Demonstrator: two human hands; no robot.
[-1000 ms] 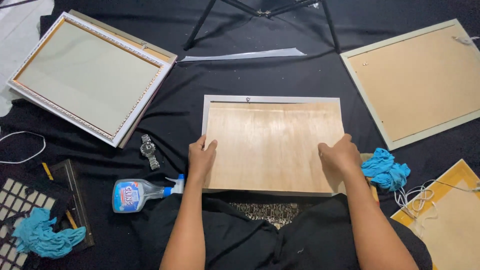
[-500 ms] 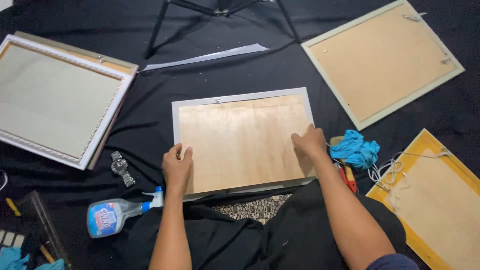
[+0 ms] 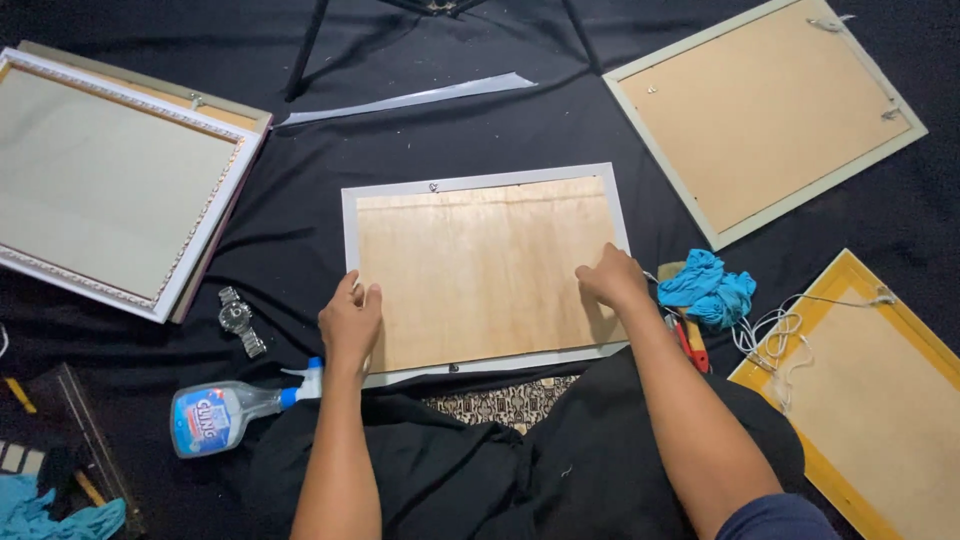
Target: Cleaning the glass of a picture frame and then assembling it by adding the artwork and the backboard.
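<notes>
Scanning from the left, I am seeing a white ornate frame [image 3: 115, 185] lying face up on the black cloth [image 3: 480, 130], stacked on another frame, well apart from the work so it is not getting knocked. Nearer me a wristwatch [image 3: 238, 319] is lying just beside it, off the wrist, and a spray bottle [image 3: 232, 412] is resting on its side within reach of my left hand [image 3: 351, 322]. That hand is lying open and flat, fingers spread on the left edge of the white frame [image 3: 487, 271], gripping nothing; I am judging that it is pressing down to keep the frame from sliding. The frame is lying face down in the middle, directly before me, with its plywood backing board [image 3: 480, 270] showing. My right hand [image 3: 610, 279] is bearing on the board's right edge with bent fingers, closed around nothing that I can see. Just beside it a blue rag [image 3: 706, 287] is lying over a red-handled tool [image 3: 689, 340], and white cord [image 3: 775, 340] is trailing onto a yellow frame [image 3: 870, 385]. Farther back, a pale green frame [image 3: 765, 115] is lying face down.
</notes>
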